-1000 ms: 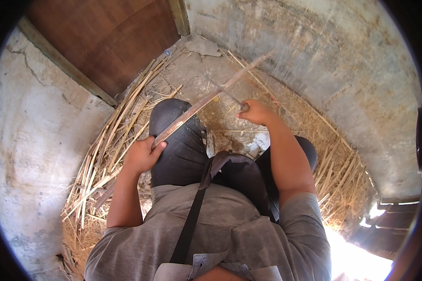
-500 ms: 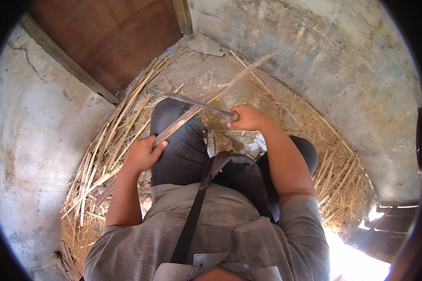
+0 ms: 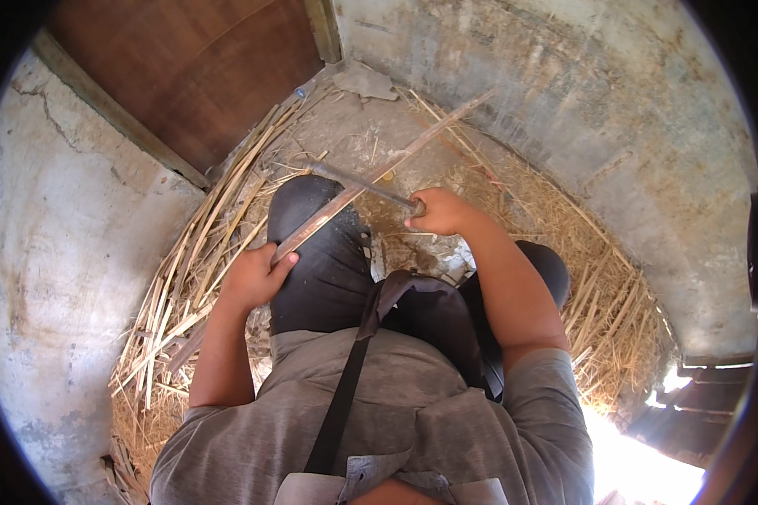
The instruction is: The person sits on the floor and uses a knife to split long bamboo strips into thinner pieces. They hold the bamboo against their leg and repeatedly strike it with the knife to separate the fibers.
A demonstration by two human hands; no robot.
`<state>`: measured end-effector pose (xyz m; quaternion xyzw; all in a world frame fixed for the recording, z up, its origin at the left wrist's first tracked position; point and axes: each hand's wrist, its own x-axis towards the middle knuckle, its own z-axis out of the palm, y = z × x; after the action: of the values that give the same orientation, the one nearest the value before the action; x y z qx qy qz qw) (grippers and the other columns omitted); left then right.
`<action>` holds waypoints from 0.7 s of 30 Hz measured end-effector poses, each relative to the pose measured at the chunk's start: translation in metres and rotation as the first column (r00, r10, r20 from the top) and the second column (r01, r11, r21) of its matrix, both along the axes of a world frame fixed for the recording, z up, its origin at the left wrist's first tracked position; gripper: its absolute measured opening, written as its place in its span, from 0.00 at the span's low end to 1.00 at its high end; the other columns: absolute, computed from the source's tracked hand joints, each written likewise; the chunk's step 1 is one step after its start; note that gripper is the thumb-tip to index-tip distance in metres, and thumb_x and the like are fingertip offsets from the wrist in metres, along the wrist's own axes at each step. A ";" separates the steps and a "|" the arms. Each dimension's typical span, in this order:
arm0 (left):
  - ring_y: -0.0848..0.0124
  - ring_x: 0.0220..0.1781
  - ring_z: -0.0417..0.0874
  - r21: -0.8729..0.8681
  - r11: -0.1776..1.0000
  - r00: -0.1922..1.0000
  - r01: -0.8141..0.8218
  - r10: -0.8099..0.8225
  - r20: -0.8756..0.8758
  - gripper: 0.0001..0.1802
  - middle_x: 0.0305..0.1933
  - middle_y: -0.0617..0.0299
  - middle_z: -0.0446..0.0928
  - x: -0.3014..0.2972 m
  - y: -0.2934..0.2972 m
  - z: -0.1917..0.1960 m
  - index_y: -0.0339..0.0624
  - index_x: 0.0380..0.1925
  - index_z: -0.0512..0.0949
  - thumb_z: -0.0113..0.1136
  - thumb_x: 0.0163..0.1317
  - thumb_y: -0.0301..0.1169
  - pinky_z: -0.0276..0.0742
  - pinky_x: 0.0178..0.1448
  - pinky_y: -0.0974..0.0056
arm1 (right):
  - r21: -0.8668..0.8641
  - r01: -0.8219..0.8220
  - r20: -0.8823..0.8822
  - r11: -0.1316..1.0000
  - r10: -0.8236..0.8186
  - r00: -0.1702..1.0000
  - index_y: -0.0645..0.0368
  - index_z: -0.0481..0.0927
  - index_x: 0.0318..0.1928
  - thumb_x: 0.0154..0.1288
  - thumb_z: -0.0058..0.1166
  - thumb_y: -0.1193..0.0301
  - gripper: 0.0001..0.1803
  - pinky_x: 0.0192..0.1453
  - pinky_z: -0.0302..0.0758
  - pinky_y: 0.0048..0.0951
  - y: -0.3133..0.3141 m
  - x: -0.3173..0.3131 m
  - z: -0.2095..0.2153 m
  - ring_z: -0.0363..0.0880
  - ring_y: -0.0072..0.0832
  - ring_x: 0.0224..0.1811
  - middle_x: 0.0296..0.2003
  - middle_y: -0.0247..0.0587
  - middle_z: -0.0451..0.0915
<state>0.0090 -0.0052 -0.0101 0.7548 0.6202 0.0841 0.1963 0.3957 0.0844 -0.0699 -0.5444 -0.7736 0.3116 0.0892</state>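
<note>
Wooden strip (image 3: 402, 157) diagonal, far end rightward

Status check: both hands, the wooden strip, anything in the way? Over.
Left hand gripping wooden strip by near end. Right hand gripping long knife, crossing strip in view, contact unclear. Left knee beneath strip; loose slats on floor at left.

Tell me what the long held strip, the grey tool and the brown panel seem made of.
Long strip: wood or bamboo, apparently unpainted, given its uneven brown streaks.
Grey tool: probably metal, dull, judging by its slim dark-grey length.
Brown panel: perhaps plywood, fairly smooth, with faint darker bands.
</note>
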 end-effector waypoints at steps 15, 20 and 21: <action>0.41 0.35 0.84 -0.007 1.000 1.000 -0.001 0.001 0.000 0.28 0.28 0.41 0.80 0.000 -0.001 0.001 0.36 0.32 0.78 0.59 0.70 0.55 0.77 0.41 0.46 | -0.005 0.197 -0.015 0.980 -0.197 0.980 0.68 0.82 0.57 0.57 0.71 0.52 0.36 0.59 0.78 0.44 0.003 0.020 -0.002 0.83 0.54 0.54 0.49 0.63 0.84; 0.41 0.35 0.84 -0.014 1.000 0.999 -0.003 0.002 -0.032 0.28 0.28 0.41 0.80 0.002 0.000 0.003 0.36 0.33 0.78 0.59 0.70 0.55 0.77 0.42 0.46 | 0.000 0.106 0.030 0.994 -0.106 0.994 0.66 0.83 0.54 0.57 0.71 0.52 0.33 0.58 0.79 0.45 0.003 0.009 -0.002 0.83 0.55 0.53 0.47 0.62 0.85; 0.41 0.35 0.84 -0.017 1.000 1.000 -0.005 0.004 -0.029 0.28 0.28 0.41 0.80 0.002 -0.001 0.004 0.36 0.33 0.78 0.59 0.70 0.55 0.77 0.42 0.46 | -0.004 0.103 0.029 0.995 -0.103 0.994 0.65 0.83 0.53 0.57 0.71 0.52 0.33 0.58 0.79 0.46 0.003 0.009 -0.003 0.83 0.55 0.52 0.46 0.62 0.85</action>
<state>0.0111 -0.0058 -0.0064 0.7528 0.6255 0.0683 0.1935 0.4048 0.0876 -0.0728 -0.5885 -0.7448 0.3006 0.0924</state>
